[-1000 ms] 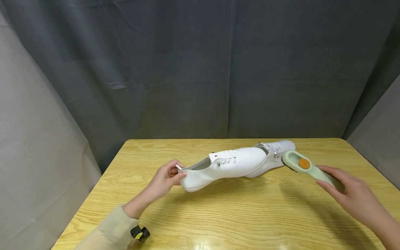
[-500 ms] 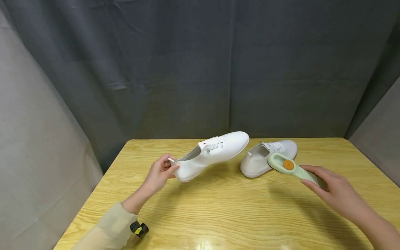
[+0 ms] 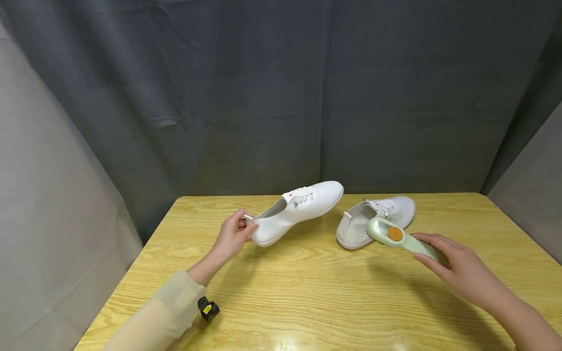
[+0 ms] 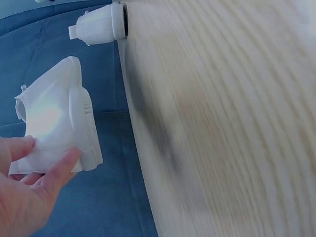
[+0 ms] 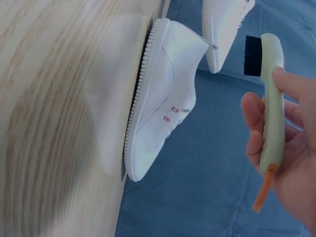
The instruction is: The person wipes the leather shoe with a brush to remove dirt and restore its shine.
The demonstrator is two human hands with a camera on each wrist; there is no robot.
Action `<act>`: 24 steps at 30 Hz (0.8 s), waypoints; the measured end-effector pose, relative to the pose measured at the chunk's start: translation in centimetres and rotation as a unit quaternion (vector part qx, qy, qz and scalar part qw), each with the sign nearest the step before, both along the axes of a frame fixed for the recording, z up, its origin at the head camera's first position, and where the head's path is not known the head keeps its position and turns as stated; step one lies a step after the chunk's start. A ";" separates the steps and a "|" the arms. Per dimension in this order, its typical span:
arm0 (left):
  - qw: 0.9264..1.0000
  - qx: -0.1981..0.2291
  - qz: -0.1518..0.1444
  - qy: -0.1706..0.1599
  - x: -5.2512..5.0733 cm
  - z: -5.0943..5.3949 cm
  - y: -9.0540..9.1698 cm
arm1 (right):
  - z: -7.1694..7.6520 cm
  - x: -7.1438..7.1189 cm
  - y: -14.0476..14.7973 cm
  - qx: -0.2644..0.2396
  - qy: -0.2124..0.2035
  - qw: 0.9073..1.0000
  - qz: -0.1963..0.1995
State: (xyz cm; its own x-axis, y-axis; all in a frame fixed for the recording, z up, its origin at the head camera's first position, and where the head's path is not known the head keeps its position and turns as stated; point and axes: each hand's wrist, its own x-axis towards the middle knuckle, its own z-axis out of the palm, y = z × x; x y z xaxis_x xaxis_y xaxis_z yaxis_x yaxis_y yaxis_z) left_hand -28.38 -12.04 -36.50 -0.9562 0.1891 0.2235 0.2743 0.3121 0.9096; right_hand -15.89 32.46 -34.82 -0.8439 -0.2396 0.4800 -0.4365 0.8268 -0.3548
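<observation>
My left hand point(image 3: 232, 236) pinches a white lace-up shoe point(image 3: 303, 204) by its heel. That shoe hangs above the table, toe tilted up and pointing to the right. My right hand point(image 3: 456, 263) grips the handle of a pale green brush point(image 3: 388, 233) with an orange button point(image 3: 395, 234). In the right wrist view the brush's black bristles point(image 5: 253, 56) face the shoes, touching neither. A second white shoe point(image 5: 163, 94), red letters on its side, stands on the table; in the head view the brush head covers part of it.
The wooden table point(image 3: 263, 302) carries the standing shoe on its right half, toward the back. A dark curtain point(image 3: 263, 97) hangs behind the table's far edge. Light grey cloth point(image 3: 57, 195) borders the left side. A small black device point(image 3: 208, 309) is on my left wrist.
The held shoe has swung toe-up and back to the left, away from the standing shoe, uncovering it. My right hand has carried the brush leftward, in front of the standing shoe.
</observation>
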 end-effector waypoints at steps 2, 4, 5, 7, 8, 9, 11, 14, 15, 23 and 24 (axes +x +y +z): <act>1.000 0.003 0.003 0.003 -0.3 -0.1 0.4 | 0.0 0.1 0.1 0.001 0.005 1.000 0.001; 1.000 0.008 0.005 0.004 -0.7 -0.2 0.8 | 0.0 0.1 0.3 0.001 0.006 1.000 -0.002; 1.000 0.009 0.006 0.007 -0.9 -0.3 1.1 | 0.0 0.2 0.4 0.001 0.006 1.000 -0.004; 1.000 0.009 0.007 0.011 -1.3 -0.4 1.6 | -0.1 0.3 0.7 0.001 0.005 1.000 -0.009; 1.000 0.010 0.008 0.011 -1.5 -0.5 1.9 | -0.1 0.4 0.9 0.001 0.004 1.000 -0.014; 1.000 0.008 0.009 0.010 -1.6 -0.6 2.2 | -0.2 0.5 1.1 0.002 0.003 1.000 -0.017; 1.000 0.005 0.007 0.006 -2.0 -0.8 2.9 | -0.3 0.7 1.4 0.003 0.006 1.000 -0.024; 1.000 -0.001 0.005 -0.007 -2.5 -1.1 4.1 | -0.5 1.1 1.9 0.011 0.013 0.999 -0.038; 1.000 -0.005 0.004 -0.009 -2.7 -1.2 4.5 | -0.6 1.2 2.1 0.012 0.011 0.999 -0.041; 1.000 -0.025 -0.003 0.006 -4.3 -1.9 7.7 | -0.7 2.4 3.6 0.004 -0.020 0.997 -0.072; 1.000 -0.025 -0.006 0.006 -4.4 -1.9 8.1 | -0.7 2.5 3.8 0.005 -0.019 0.997 -0.075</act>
State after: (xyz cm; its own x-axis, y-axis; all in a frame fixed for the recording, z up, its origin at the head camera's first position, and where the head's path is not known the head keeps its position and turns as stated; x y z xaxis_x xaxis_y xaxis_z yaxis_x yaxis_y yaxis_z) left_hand -32.77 -3.91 -38.44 -0.9509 0.2121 0.2255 0.2899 0.3544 0.8890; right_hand -13.38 36.23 -35.47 -0.8884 -0.1129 0.4450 -0.2933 0.8853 -0.3608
